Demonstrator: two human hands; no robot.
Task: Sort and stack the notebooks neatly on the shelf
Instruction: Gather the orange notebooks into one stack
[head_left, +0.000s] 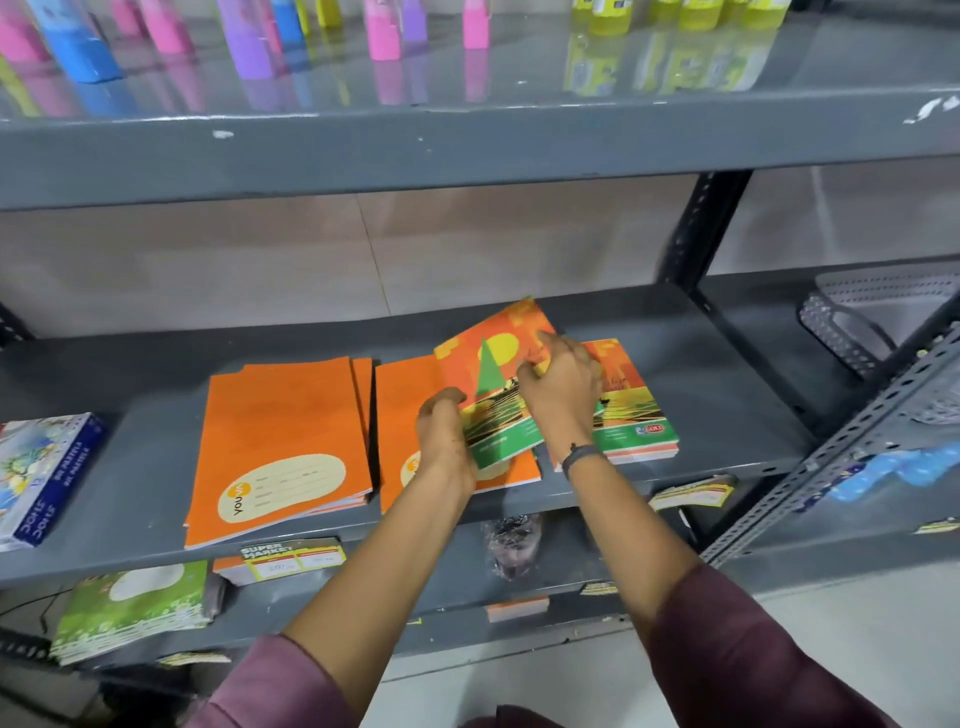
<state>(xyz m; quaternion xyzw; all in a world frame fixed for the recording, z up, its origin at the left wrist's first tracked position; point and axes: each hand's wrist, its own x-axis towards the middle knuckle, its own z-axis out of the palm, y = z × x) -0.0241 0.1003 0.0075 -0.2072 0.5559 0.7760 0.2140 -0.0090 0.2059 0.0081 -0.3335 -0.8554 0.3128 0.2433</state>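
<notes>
On the grey middle shelf (156, 467) lie three piles of notebooks. At the left is a stack of plain orange notebooks (280, 441). A second orange stack (405, 415) lies in the middle. A stack with orange, yellow and green picture covers (634, 415) lies at the right. Both hands hold one picture-cover notebook (488, 374), tilted up above the middle and right stacks. My left hand (444, 436) grips its lower left corner. My right hand (563, 389) grips its right side near the top.
A blue pastel box (47, 473) lies at the shelf's left end. Coloured bottles (249, 36) stand on the shelf above. A grey perforated basket (872, 312) sits on the neighbouring shelf at right. Green notebooks (135, 608) and more orange ones lie on the lower shelf. Price tags hang on the shelf edges.
</notes>
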